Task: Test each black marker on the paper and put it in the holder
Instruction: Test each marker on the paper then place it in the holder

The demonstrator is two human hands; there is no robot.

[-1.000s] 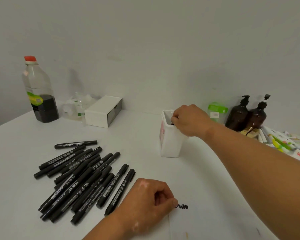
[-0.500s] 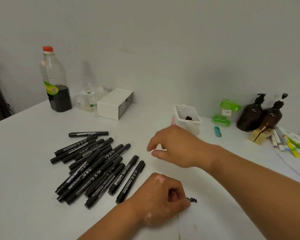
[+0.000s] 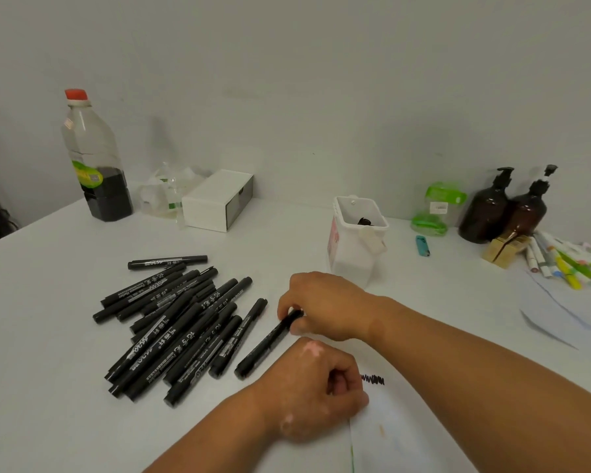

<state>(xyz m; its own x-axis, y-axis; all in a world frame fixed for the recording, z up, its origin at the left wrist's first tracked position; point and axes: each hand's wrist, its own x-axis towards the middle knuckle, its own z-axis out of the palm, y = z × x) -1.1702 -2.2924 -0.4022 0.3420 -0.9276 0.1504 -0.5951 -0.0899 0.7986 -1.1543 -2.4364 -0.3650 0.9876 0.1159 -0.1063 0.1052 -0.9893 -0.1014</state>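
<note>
A pile of several black markers (image 3: 171, 322) lies on the white table, left of centre. My right hand (image 3: 321, 307) pinches the upper end of the rightmost black marker (image 3: 265, 344), which still lies on the table. My left hand (image 3: 316, 390) rests as a closed fist on the near edge of the paper (image 3: 400, 435), next to a black scribble (image 3: 372, 378). The white holder (image 3: 350, 254) stands behind my right hand, with one black marker end (image 3: 364, 221) showing inside it.
At the back stand a bottle of dark liquid (image 3: 96, 158), a white box (image 3: 217, 199), a green-lidded container (image 3: 437, 206) and two brown pump bottles (image 3: 505, 206). A teal lighter (image 3: 422, 245) lies right of the holder. Coloured pens (image 3: 567, 259) and loose paper sheets (image 3: 567, 308) lie at the far right.
My right hand left the holder, came back toward me and closed its fingers on the end of the rightmost marker. My left fist stayed on the paper.
</note>
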